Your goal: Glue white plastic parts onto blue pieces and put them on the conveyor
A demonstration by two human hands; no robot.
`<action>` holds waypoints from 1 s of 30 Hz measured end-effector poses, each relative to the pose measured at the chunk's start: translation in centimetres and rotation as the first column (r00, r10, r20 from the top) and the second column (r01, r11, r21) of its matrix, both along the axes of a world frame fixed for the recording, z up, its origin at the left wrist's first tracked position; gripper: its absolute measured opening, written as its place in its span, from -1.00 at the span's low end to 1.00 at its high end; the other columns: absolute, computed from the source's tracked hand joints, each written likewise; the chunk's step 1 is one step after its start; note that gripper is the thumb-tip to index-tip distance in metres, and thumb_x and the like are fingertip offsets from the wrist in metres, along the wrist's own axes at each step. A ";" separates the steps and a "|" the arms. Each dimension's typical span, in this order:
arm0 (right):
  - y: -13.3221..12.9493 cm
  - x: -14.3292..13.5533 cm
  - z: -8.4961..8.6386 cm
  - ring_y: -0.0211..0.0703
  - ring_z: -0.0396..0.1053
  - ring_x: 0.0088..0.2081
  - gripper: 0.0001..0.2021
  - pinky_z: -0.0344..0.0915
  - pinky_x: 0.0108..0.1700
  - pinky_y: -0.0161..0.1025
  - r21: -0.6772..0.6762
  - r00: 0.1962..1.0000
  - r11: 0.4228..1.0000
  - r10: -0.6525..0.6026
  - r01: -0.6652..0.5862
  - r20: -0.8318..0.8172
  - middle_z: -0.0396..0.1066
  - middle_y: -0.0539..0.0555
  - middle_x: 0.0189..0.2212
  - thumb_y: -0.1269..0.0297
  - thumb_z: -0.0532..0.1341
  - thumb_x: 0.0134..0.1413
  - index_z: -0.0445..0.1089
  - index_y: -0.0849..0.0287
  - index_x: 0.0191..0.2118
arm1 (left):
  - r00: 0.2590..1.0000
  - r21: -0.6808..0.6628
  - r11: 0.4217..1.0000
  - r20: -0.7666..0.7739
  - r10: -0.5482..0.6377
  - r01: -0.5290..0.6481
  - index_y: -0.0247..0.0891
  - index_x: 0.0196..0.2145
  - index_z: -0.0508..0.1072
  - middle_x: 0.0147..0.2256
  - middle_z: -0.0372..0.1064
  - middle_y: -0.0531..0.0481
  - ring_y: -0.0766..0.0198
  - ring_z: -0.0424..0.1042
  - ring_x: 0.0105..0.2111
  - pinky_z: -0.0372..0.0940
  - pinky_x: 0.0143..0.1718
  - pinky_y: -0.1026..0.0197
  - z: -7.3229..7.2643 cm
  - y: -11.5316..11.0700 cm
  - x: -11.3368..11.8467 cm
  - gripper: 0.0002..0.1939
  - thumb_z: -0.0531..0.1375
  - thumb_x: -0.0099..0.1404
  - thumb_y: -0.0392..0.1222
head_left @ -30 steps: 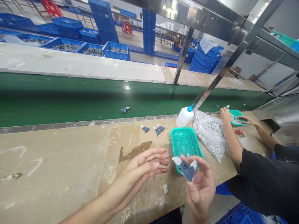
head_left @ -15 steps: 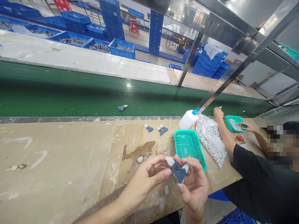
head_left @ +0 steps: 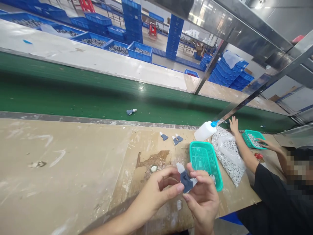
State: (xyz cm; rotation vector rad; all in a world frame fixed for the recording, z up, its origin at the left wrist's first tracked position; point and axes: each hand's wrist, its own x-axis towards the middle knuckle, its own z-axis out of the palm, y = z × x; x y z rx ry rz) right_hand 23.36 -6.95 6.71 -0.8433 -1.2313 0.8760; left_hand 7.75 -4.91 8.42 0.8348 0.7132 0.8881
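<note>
Between my two hands, above the bench, is a dark blue-grey plastic piece (head_left: 187,182) with whitish tips. My left hand (head_left: 163,186) pinches its left side between thumb and fingers. Fingers and thumb of my right hand (head_left: 204,192) close on its right and lower side. Just behind my right hand sits a green mesh basket (head_left: 201,151), with a few pale pieces partly hidden at its near end. Several similar blue-grey pieces (head_left: 164,137) lie on the bench beyond my hands. Another such piece (head_left: 131,112) rests on the green belt (head_left: 102,104).
A white bottle (head_left: 204,131) with a blue cap stands beside a bag of small pale pieces (head_left: 234,163). At right, a co-worker's arm (head_left: 244,148) reaches toward the belt, near a second green basket (head_left: 250,132). A metal post (head_left: 211,67) rises behind the belt.
The view has shifted, so the bench items appear further right and slightly lower. The co-worker's hand at the belt has spread its fingers. My hands still hold the piece.
</note>
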 end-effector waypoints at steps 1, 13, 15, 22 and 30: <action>0.1 -0.1 -0.1 0.03 0.43 0.13 -0.68 0.46 0.09 -0.01 -0.003 1.000 1.000 0.003 -0.003 -0.008 0.49 0.07 -0.15 0.35 0.39 0.10 0.42 -0.04 -0.03 | 1.000 -0.013 1.000 0.004 0.007 -0.006 -0.26 -0.22 0.47 -0.21 0.44 -0.06 0.15 0.45 -0.17 0.30 -0.09 0.20 -0.1 0.1 0.0 -0.65 0.38 0.19 0.04; 2.7 -1.1 -1.4 0.06 0.49 0.06 -0.59 0.50 0.05 -0.07 0.133 0.864 0.983 0.044 -0.127 0.502 0.51 0.15 -0.02 0.44 0.32 0.10 0.38 0.03 0.07 | 0.966 -0.044 0.969 -0.104 0.237 -0.242 -0.31 -0.29 0.47 -0.31 0.49 -0.09 0.13 0.47 -0.24 0.33 -0.15 0.20 -0.6 1.7 -3.3 -0.56 0.44 0.04 0.08; 4.9 -2.0 -1.1 0.07 0.48 0.08 -0.51 0.51 0.04 -0.07 0.091 0.726 0.971 0.103 -0.223 0.680 0.48 0.15 0.06 0.36 0.32 0.11 0.32 0.00 0.17 | 0.889 -0.023 0.906 -0.204 0.410 -0.423 -0.30 -0.31 0.47 -0.33 0.50 -0.09 0.12 0.49 -0.26 0.34 -0.15 0.19 -0.4 1.8 -6.3 -0.57 0.44 0.02 0.07; 19.8 -17.3 -1.0 -0.02 0.31 0.23 -0.58 0.26 0.28 -0.05 -0.099 0.403 0.907 0.277 -0.410 0.872 0.35 0.22 0.18 0.48 0.05 0.27 0.30 0.20 0.20 | 0.518 0.032 0.575 -0.396 0.759 -0.818 -0.29 -0.20 0.46 -0.18 0.56 -0.20 -0.06 0.55 -0.11 0.33 0.06 0.08 -1.5 0.7 -17.8 -0.40 0.45 -0.10 0.14; 27.3 -31.0 -2.1 -0.06 0.44 -0.03 -0.67 0.44 0.00 0.01 -0.154 0.313 0.897 0.299 -0.415 0.901 0.39 0.15 0.05 0.19 0.23 0.30 0.35 0.23 0.10 | 0.197 0.347 0.535 -0.669 0.717 -0.770 -0.19 -0.27 0.50 -0.47 0.57 -0.06 -0.19 0.56 -0.24 0.36 -0.19 0.08 -4.7 4.8 -24.4 -0.53 0.30 -0.02 0.21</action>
